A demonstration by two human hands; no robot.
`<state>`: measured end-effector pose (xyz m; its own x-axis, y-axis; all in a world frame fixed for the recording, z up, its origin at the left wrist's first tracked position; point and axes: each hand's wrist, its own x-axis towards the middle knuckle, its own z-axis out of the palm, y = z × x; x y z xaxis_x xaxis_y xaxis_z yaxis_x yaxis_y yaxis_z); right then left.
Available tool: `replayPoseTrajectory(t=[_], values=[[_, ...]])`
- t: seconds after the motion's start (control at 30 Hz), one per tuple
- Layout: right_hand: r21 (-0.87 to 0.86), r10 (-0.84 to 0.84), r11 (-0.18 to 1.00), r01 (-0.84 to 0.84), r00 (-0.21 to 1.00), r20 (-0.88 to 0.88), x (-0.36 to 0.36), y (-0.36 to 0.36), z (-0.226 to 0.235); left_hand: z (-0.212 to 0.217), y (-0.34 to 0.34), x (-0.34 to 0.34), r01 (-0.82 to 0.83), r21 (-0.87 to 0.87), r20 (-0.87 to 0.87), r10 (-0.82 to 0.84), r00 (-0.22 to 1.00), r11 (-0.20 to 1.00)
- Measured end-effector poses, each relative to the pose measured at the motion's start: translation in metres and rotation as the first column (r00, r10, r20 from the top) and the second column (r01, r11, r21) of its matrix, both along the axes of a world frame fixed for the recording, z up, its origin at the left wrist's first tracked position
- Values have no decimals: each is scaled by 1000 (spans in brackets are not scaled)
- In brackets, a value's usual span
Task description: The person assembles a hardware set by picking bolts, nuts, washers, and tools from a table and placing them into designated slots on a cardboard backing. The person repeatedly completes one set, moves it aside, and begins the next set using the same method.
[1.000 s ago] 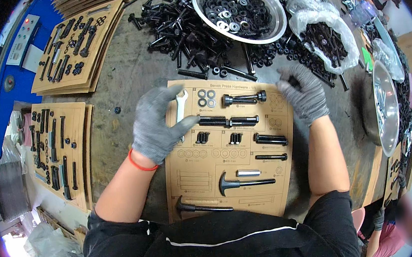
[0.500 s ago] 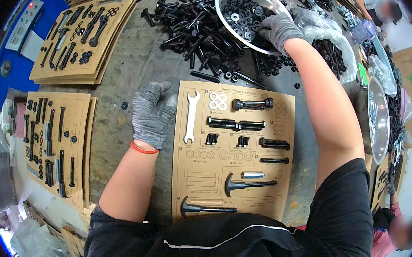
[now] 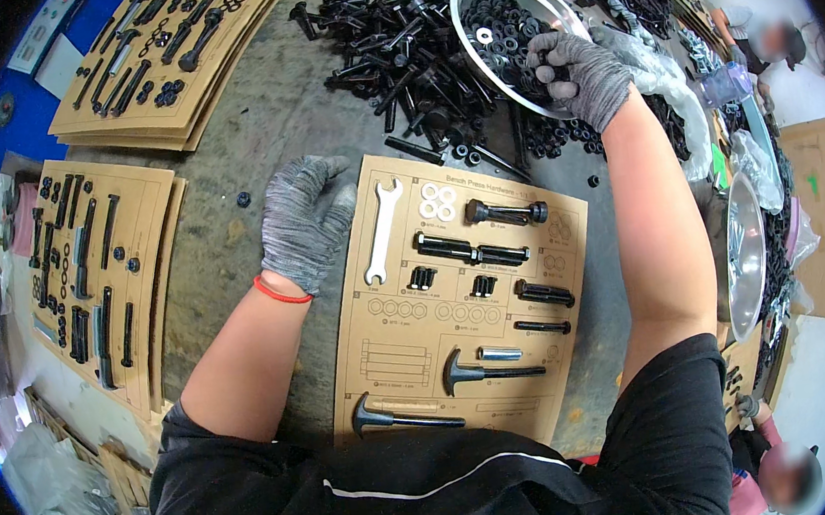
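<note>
My right hand (image 3: 589, 78), in a grey glove, is over the near right side of a metal bowl (image 3: 464, 19) of black washers (image 3: 501, 25). Its fingers curl round a few dark pieces that look like black washers. My left hand (image 3: 305, 213), also gloved, is beside the left edge of a printed brown card (image 3: 413, 358), loosely bent with the thumb apart and nothing in it. On the card lie an open-ended wrench (image 3: 386, 230), white washers (image 3: 439, 201), several black bolts (image 3: 472, 248), a silver tube (image 3: 499, 354) and two hammer-shaped black pieces (image 3: 490, 371).
A heap of black bolts (image 3: 401, 48) lies left of the bowl. Stacks of filled cards (image 3: 127, 76) stand on the left, one nearer (image 3: 98, 280). Plastic bags (image 3: 648, 62) and another metal bowl (image 3: 746, 253) are on the right. Other people work at the far right.
My right hand has drawn back from the washers, turned, and closed its fingers. The bowl appears slightly further right. My left hand has stayed beside the card.
</note>
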<state>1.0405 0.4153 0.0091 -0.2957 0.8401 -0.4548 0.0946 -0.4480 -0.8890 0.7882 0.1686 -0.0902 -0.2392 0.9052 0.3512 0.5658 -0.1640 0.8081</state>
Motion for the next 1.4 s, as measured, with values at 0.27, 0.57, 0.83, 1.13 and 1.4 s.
replayPoseTrajectory(t=[0.27, 0.57, 0.83, 1.13, 1.4], values=[[255, -38, 695, -672, 320, 947, -29, -12, 2, 5, 1, 1, 13, -21, 33, -13, 999, 1000], [333, -46, 652, -681, 404, 914, -10, 4, -16, 0, 3, -2, 13, -4, -20, -13, 1000, 1000], [571, -169, 720, -395, 698, 696, 22, 3, -22, 4, 6, 4, 49, -46, 153, -41, 987, 998], [519, 296, 506, -689, 704, 646, 42, -209, -25, 54, -48, 37, 321, 103, -299, -279, 913, 941], [458, 170, 539, -707, 623, 763, 36, -281, -65, 23, -82, 71, 526, -65, -439, -498, 748, 848]])
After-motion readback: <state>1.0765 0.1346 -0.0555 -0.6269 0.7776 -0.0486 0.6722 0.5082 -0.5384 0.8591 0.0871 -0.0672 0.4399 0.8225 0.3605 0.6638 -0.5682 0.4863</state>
